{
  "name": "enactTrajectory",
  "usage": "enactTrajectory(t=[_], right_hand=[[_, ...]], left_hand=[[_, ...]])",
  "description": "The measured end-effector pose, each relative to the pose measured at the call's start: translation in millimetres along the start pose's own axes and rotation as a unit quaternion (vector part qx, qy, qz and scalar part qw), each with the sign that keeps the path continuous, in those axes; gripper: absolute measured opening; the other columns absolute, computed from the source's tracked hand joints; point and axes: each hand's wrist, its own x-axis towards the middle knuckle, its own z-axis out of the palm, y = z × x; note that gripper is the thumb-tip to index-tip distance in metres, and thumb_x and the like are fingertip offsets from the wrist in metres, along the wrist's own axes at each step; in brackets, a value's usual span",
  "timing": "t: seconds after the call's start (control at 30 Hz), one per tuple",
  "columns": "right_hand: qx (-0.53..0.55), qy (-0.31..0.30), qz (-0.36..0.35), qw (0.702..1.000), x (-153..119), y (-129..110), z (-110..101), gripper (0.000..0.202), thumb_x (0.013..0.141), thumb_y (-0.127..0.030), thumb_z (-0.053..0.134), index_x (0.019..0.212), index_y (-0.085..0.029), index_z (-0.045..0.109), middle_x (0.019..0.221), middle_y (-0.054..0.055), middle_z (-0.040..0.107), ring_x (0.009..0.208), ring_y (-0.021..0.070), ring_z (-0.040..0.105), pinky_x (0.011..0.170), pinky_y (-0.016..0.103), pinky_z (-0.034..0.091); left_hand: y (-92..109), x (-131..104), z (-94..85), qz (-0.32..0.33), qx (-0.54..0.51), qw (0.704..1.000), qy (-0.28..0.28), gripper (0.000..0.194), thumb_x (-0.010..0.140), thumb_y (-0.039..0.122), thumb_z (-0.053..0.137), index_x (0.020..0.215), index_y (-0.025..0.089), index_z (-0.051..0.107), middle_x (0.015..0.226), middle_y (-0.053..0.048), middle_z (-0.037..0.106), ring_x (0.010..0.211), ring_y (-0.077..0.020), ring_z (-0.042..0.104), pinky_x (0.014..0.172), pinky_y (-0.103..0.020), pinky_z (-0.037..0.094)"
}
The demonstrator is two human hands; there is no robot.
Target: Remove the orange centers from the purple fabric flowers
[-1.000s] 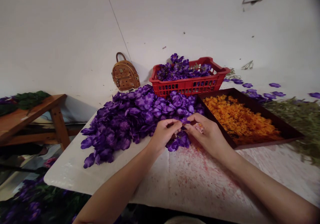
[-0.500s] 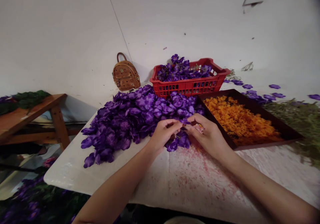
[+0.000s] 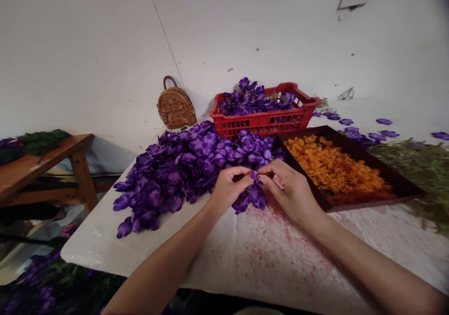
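You look to be at the fine handwork on a single purple petal layer (image 3: 255, 175), pinched between the thumb and forefinger of your left hand (image 3: 227, 187) and those of your right hand (image 3: 293, 186), the fingertips nearly meeting. In my judgement, what this calls for is a light, steady pinch from both sides, since the layer looks thin and likely to crease. It sits above the table (image 3: 259, 254), between the big heap of purple petals (image 3: 175, 170) and the dark tray (image 3: 403, 184) of frilly orange pieces (image 3: 336, 167). It is small and violet, mostly covered by your fingers, so I cannot tell its full shape. Just below hang or lie more purple petals (image 3: 253, 199) (whether they join the held one, the view does not show), rounded, with paler, veined-looking patches.
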Motion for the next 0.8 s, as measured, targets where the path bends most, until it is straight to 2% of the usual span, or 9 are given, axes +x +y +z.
enactTrajectory(t=[0.17, 0.27, 0.4, 0.53, 0.63, 0.73, 0.8], right_hand=[[-0.026, 0.011, 0.023, 0.999, -1.7, 3.3, 1.6, 0.016, 0.105, -0.028, 0.057, 0.09, -0.023, 0.059, 0.083, 0.002, 0.066, 0.076, 0.0201, 0.064, 0.071, 0.033, 0.046], [-0.023, 0.0, 0.043, 0.999, -2.1, 4.9, 1.5, 0.015, 0.104, -0.028, 0.058, 0.09, -0.023, 0.059, 0.082, 0.002, 0.067, 0.075, 0.0201, 0.064, 0.071, 0.032, 0.046], [-0.005, -0.034, 0.045, 0.998, -1.1, 1.7, -0.5, 0.008, 0.103, -0.024, 0.057, 0.096, -0.023, 0.061, 0.088, 0.003, 0.069, 0.079, 0.0205, 0.066, 0.075, 0.034, 0.047], [0.013, -0.031, 0.033, 0.999, 0.8, -1.8, -3.1, 0.015, 0.103, -0.025, 0.053, 0.09, -0.023, 0.06, 0.086, 0.004, 0.064, 0.081, 0.0209, 0.061, 0.075, 0.035, 0.045], [0.092, -0.018, 0.115, 0.989, 2.7, 0.3, -4.3, 0.016, 0.099, -0.03, 0.058, 0.086, -0.023, 0.061, 0.081, 0.002, 0.061, 0.074, 0.0194, 0.057, 0.069, 0.034, 0.043], [0.228, -0.026, 0.208, 0.951, 4.4, 3.3, -4.3, 0.024, 0.093, -0.041, 0.065, 0.079, -0.023, 0.059, 0.074, -0.001, 0.055, 0.067, 0.017, 0.05, 0.064, 0.032, 0.04], [0.288, -0.032, 0.248, 0.924, 4.7, 3.2, -3.3, 0.029, 0.088, -0.046, 0.071, 0.076, -0.023, 0.059, 0.071, -0.002, 0.052, 0.064, 0.0151, 0.046, 0.062, 0.03, 0.038]], left_hand=[[0.3, -2.2, 2.2, -0.006, 0.014, 1.0, -0.027, 0.035, 0.08, 0.049, 0.079, 0.076, 0.014, 0.073, 0.065, 0.001, 0.06, 0.051, -0.0057, 0.042, 0.05, -0.022, 0.031], [1.6, -4.0, 3.6, -0.026, -0.01, 0.999, -0.036, 0.038, 0.079, 0.051, 0.079, 0.076, 0.014, 0.07, 0.065, 0.002, 0.058, 0.051, -0.0052, 0.041, 0.05, -0.022, 0.029], [2.0, -6.4, 5.6, -0.063, -0.052, 0.996, -0.036, 0.042, 0.075, 0.053, 0.083, 0.072, 0.015, 0.066, 0.063, 0.004, 0.052, 0.051, -0.0047, 0.037, 0.049, -0.021, 0.025], [1.5, -6.6, 5.9, -0.046, -0.036, 0.998, -0.023, 0.039, 0.078, 0.052, 0.081, 0.073, 0.015, 0.068, 0.063, 0.003, 0.054, 0.051, -0.0056, 0.039, 0.05, -0.022, 0.027], [3.5, -5.8, 5.5, -0.022, -0.008, 1.0, 0.013, 0.03, 0.082, 0.046, 0.078, 0.088, 0.017, 0.077, 0.075, -0.001, 0.067, 0.058, -0.0086, 0.049, 0.054, -0.022, 0.034], [5.7, -5.3, 6.3, -0.015, 0.002, 1.0, 0.014, 0.031, 0.08, 0.04, 0.081, 0.103, 0.018, 0.082, 0.089, -0.005, 0.076, 0.07, -0.0131, 0.06, 0.062, -0.024, 0.042], [5.7, -5.4, 7.3, -0.019, -0.01, 1.0, 0.004, 0.03, 0.078, 0.039, 0.084, 0.1, 0.018, 0.082, 0.086, -0.004, 0.076, 0.072, -0.014, 0.062, 0.065, -0.025, 0.044]])
